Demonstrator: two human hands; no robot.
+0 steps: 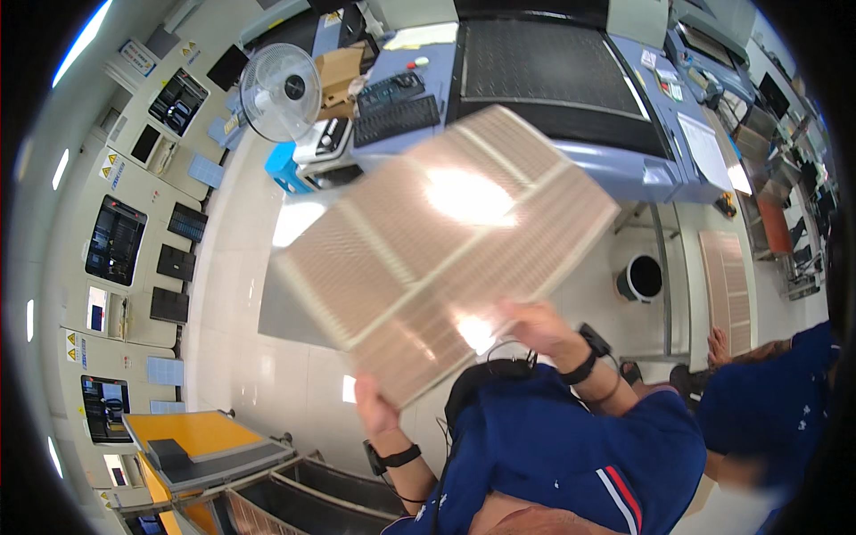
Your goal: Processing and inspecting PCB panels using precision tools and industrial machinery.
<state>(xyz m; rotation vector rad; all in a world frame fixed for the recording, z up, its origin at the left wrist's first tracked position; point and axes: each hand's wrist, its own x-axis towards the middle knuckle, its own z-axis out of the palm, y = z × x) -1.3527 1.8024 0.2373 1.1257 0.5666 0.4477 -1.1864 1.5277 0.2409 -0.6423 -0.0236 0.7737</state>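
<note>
A large copper-coloured circuit board panel (428, 250) is held up in front of me, tilted, with pale strips dividing its finely patterned blocks. Bright light glares off its surface in two spots. At its near left corner, my left hand (379, 407) is closed on the edge. My right hand (540, 330) grips the near edge further right. Fingers of both hands are partly hidden behind the panel. The panel is in the air, between my body and a blue-grey machine table (606, 165) with a dark textured bed (553, 67).
At right, another person's hand (718, 346) rests by a similar panel (727, 285) on a bench. A bin (640, 278) stands under the table. A fan (281, 92), keyboard (397, 120) and blue stool (287, 169) are ahead left. A yellow-topped cart (201, 443) and a rack (312, 490) stand near left.
</note>
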